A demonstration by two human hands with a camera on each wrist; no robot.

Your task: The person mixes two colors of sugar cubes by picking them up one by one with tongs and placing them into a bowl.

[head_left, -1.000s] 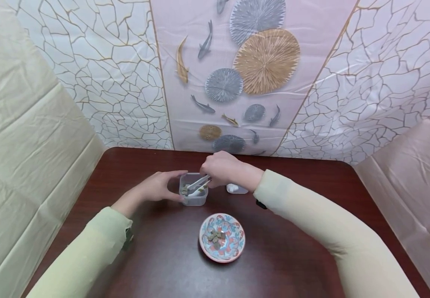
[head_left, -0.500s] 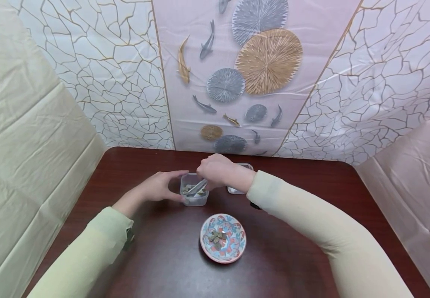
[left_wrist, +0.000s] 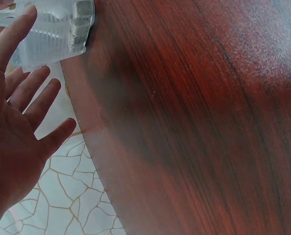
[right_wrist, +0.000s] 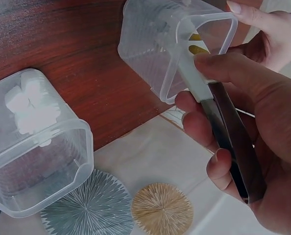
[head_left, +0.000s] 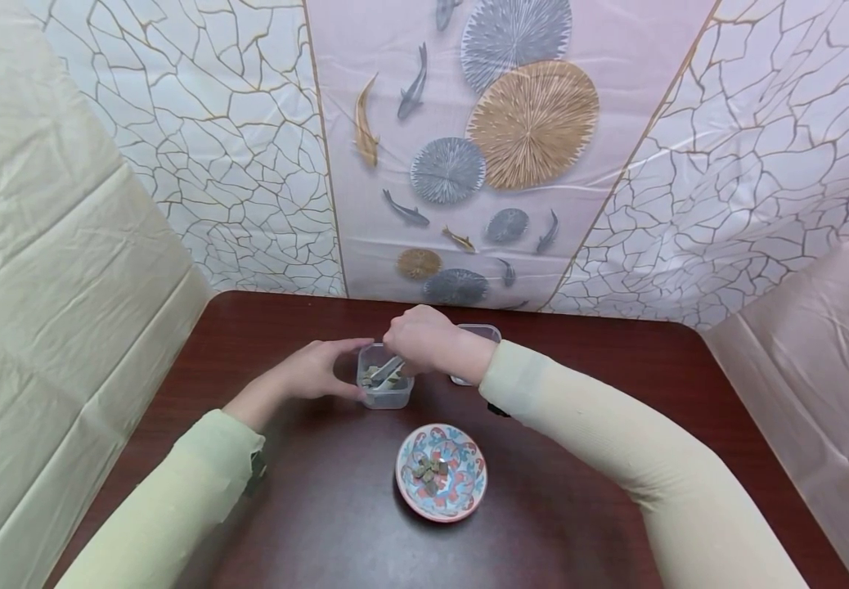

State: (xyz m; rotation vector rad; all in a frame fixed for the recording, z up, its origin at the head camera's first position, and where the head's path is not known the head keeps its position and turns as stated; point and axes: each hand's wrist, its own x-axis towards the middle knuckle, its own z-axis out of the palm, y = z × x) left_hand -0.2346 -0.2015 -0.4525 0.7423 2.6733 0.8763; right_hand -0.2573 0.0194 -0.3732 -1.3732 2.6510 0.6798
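Note:
My left hand [head_left: 312,370] holds its thumb and forefinger spread along two sides of a clear plastic container [head_left: 388,399], touching it. In the left wrist view its fingers look fairly straight, and greyish-brown cubes [left_wrist: 80,24] show through the container wall. My right hand [head_left: 419,339] grips small tongs [right_wrist: 229,137] with a metal handle and white ends. The tongs reach down into that container, where the tips are hard to make out among the pieces. In front stands a patterned red-and-blue dish [head_left: 461,492] with several greyish-brown pieces [head_left: 430,474] in it.
A second clear container [right_wrist: 84,152], with white lumps [right_wrist: 35,105] inside, stands to the right of the first, partly hidden by my right wrist in the head view. The dark wooden table [head_left: 321,507] ends at a patterned cloth backdrop [head_left: 248,204].
My right hand has shifted slightly left and deeper over the container with the tongs, uncovering more of the second container. The left hand and the dish stay in place.

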